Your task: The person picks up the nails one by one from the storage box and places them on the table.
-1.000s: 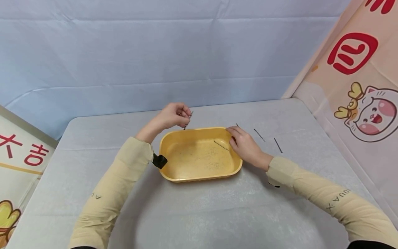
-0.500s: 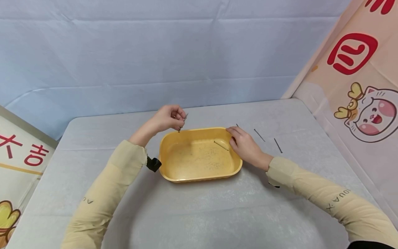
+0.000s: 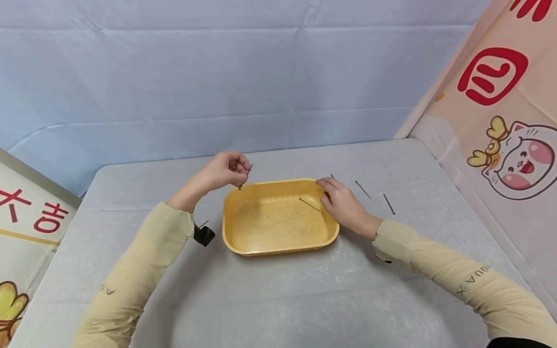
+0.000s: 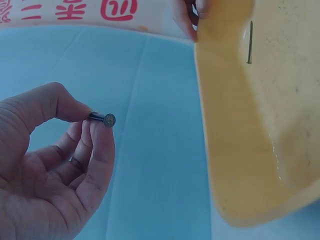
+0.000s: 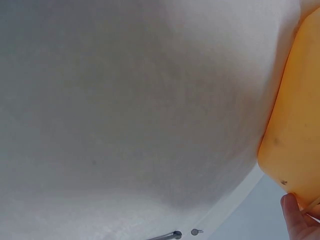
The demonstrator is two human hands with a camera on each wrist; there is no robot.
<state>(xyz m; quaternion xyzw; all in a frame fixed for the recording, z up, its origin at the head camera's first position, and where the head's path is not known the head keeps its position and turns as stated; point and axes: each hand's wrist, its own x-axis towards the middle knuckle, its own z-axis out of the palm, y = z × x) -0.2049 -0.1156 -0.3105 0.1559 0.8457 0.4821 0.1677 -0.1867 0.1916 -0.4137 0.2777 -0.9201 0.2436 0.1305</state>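
My left hand (image 3: pixel 229 170) pinches a nail (image 3: pixel 245 177) between thumb and fingers, above the table by the tray's far left corner. Its flat head faces the camera in the left wrist view, where the nail (image 4: pixel 102 118) sticks out past the fingertips. A yellow plastic tray (image 3: pixel 278 251) sits on the table. At its far right corner my right hand (image 3: pixel 345 205) grips the rim, thumb to the inside. One nail (image 3: pixel 309 204) lies inside the tray on the right. In the right wrist view only fingers (image 5: pixel 295 220) show at the tray's edge.
Right of the tray, two nails (image 3: pixel 363 189) (image 3: pixel 389 204) lie on the grey-covered table (image 3: pixel 304 299). The tip of another nail (image 3: pixel 332 175) shows behind my right hand. A pale blue cloth backdrop (image 3: pixel 261 82) closes the far side, and a printed banner (image 3: pixel 500 135) stands at right.
My left hand has moved left and slightly nearer, carrying the nail past the tray's far left corner. My right hand, the tray and the lying nails have stayed put.
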